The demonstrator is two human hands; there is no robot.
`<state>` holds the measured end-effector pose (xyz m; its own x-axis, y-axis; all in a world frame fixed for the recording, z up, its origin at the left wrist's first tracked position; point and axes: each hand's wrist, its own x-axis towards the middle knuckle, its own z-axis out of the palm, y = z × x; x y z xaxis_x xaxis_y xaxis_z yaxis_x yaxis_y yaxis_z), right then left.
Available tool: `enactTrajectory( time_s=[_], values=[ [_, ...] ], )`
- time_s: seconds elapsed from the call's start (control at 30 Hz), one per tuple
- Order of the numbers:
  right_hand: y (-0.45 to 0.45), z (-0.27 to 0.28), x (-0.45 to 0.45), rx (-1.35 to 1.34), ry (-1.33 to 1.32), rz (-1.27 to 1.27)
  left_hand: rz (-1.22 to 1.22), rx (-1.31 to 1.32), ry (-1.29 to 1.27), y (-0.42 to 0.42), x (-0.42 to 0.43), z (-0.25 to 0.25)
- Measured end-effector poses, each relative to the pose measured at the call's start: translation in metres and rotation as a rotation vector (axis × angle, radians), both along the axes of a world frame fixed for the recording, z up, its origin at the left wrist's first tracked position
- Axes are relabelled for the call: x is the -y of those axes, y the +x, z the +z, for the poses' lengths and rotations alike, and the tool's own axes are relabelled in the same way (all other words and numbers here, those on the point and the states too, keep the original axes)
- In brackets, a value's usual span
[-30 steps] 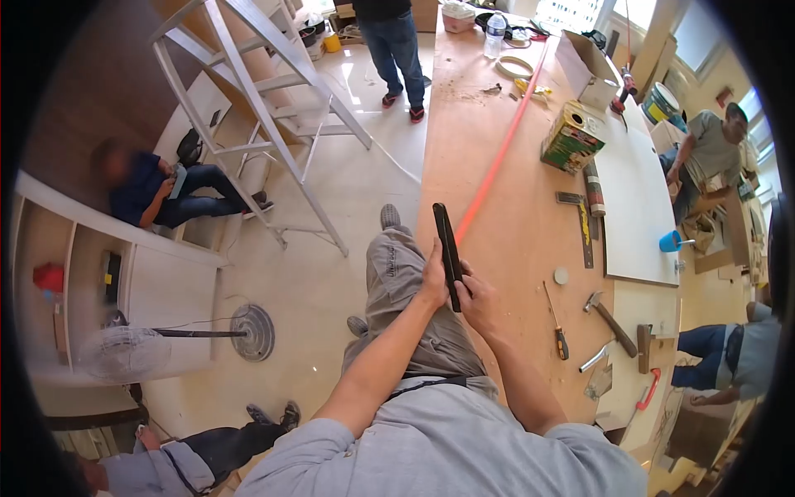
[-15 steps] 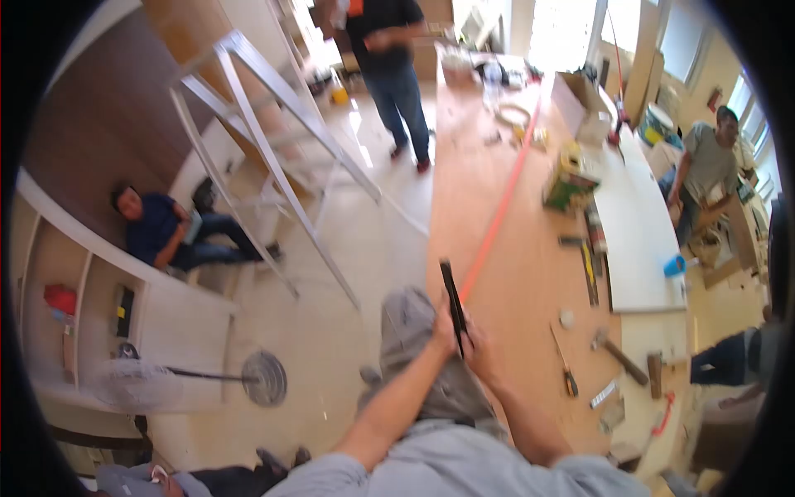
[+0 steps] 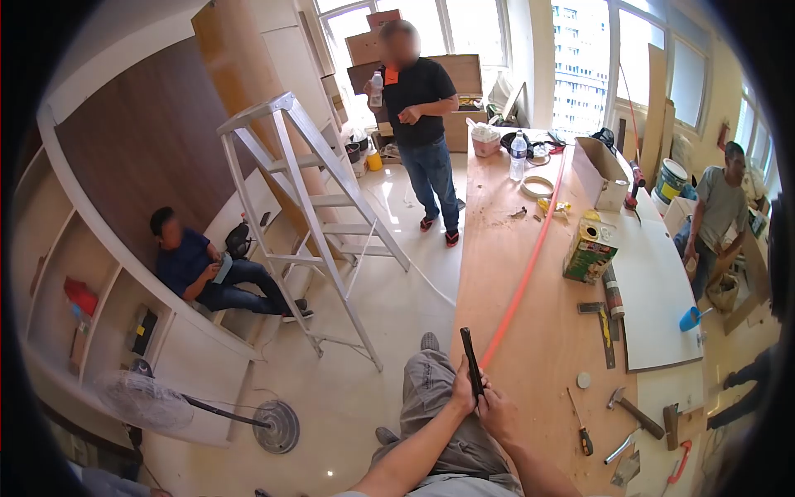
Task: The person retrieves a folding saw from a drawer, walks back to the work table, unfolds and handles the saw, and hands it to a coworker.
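In the head view my left hand [image 3: 465, 389] is closed around a slim black object [image 3: 471, 361], long and thin as seen from its edge; it looks like a phone, though its face is hidden from me. My right hand [image 3: 497, 412] is closed against its lower end. Both hands are together over my lap, beside the left edge of the wooden table [image 3: 517, 331]. Close to the object's lower part, a red-orange strip [image 3: 530, 277] runs along the table top.
On the table are a screwdriver [image 3: 582, 427], a hammer [image 3: 638, 414], a try square [image 3: 607, 335], a green can [image 3: 590, 248] and a water bottle [image 3: 518, 157]. Leftward stand an aluminium stepladder [image 3: 319, 203] and a fan [image 3: 275, 427]. Other people stand or sit around the room.
My view has tilted up, so the room and my hands appear differently placed, with more of the windows showing. Both hands still hold the black object.
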<state>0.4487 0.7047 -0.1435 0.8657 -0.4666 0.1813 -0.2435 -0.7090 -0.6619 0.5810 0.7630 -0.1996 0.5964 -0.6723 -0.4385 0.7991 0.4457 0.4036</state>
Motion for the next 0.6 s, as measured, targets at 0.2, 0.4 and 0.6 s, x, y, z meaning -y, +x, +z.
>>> enactTrajectory(
  time_s=[0.2, 0.4, 0.6],
  values=[
    [0.003, 0.009, -0.004, 0.028, 0.037, -0.045, 0.046, 0.005, 0.007, -0.003, -0.002, 0.0],
    [0.013, -0.006, 0.01, 0.06, 0.076, -0.104, -0.011, 0.097, 0.049, 0.002, 0.004, -0.004],
    [0.013, -0.01, 0.018, -0.022, 0.292, -0.187, -0.08, 0.1, 0.16, -0.001, 0.006, -0.004]
  ],
)
